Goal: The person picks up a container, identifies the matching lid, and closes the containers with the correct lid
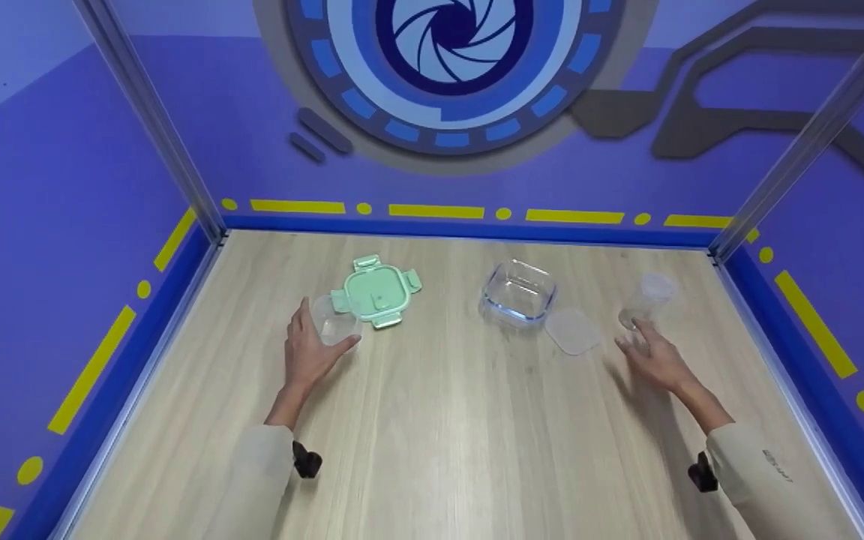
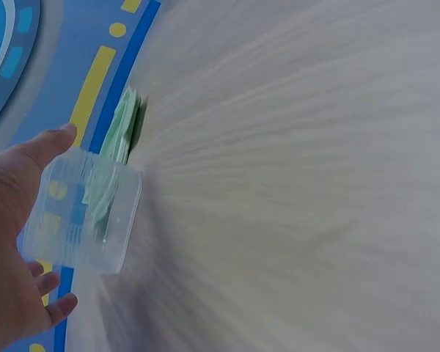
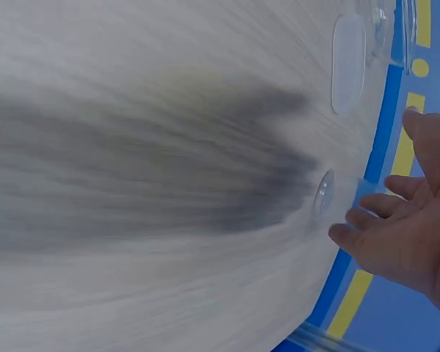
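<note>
My left hand point(image 1: 310, 349) is spread around a clear plastic tub point(image 1: 337, 326), fingers along its left side and thumb at its near right. In the left wrist view the tub point(image 2: 84, 213) sits between the thumb and the separated fingers. A green clip-on lid point(image 1: 377, 293) lies just beyond, overlapping the tub in the head view. My right hand point(image 1: 657, 362) reaches toward a clear cup point(image 1: 651, 294) that stands upright at the right. Its fingers are loosely extended, with fingertips right at the cup's base. A round glint point(image 3: 324, 192) of that base shows in the right wrist view.
A square glass container point(image 1: 520, 292) stands open right of centre toward the back. Beside it a translucent flat lid point(image 1: 573, 331) lies on the wooden table point(image 1: 432, 427). Patterned blue panels point(image 1: 432, 184) and metal posts enclose the table at the back and sides.
</note>
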Motion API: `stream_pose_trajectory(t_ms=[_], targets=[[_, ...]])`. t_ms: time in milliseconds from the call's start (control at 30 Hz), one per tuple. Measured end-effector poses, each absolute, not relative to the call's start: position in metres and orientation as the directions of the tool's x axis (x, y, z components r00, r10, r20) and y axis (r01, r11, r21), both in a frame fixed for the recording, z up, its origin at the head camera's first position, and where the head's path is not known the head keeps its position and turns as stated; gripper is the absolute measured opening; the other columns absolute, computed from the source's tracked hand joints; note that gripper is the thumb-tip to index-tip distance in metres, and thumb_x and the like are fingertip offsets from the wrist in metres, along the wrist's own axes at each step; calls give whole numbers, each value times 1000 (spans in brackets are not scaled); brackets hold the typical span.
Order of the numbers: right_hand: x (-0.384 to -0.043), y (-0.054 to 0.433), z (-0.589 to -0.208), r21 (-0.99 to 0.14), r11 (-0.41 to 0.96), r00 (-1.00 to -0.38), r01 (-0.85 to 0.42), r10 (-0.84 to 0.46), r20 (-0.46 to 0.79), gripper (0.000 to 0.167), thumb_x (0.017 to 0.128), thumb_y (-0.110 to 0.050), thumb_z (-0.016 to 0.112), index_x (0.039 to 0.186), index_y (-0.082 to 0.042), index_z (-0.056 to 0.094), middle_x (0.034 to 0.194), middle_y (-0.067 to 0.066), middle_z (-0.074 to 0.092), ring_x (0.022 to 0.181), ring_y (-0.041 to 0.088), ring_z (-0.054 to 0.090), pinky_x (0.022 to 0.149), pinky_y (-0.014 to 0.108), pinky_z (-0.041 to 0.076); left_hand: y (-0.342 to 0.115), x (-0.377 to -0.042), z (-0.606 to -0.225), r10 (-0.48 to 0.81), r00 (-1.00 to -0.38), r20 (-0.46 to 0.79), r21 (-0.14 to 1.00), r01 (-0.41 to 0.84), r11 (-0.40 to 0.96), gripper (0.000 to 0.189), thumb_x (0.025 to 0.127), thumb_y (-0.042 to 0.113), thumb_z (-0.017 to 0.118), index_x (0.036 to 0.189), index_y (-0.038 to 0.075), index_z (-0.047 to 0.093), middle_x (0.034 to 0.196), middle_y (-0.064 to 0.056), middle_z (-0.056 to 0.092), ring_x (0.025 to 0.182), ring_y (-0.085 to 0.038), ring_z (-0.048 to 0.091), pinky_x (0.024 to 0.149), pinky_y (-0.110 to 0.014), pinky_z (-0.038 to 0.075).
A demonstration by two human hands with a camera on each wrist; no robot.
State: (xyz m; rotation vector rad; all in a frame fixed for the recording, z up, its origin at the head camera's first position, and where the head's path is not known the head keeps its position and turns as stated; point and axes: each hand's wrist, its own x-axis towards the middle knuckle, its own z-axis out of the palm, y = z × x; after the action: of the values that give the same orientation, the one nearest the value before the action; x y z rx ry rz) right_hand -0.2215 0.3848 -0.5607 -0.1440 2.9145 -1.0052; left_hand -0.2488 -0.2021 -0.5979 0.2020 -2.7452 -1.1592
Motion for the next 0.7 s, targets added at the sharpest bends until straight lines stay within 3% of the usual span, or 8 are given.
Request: stream_pose_trajectory(t_ms=[233,700], targets=[[-218,378,-568,-584,800,-990,-139,-123,67,67,105,-29,54,153,13,32,158,43,23,148,62,16,117,75,13,-185,-252,-597,-224,-973,60,738,-108,666,121,80,50,83,163,6,7,163,-25,24,148,-43,32,118,-59,35],[-210,366,-581,-575,810,-992,-118,-124,28,74,102,-39,56,158,3,30,164,38,13,153,57,8,119,74,6,-176,-249,-603,-352,-936,4,773,-221,595,114,82,50,82,160,4,13,158,-26,31,144,-43,40,113,-59,42]])
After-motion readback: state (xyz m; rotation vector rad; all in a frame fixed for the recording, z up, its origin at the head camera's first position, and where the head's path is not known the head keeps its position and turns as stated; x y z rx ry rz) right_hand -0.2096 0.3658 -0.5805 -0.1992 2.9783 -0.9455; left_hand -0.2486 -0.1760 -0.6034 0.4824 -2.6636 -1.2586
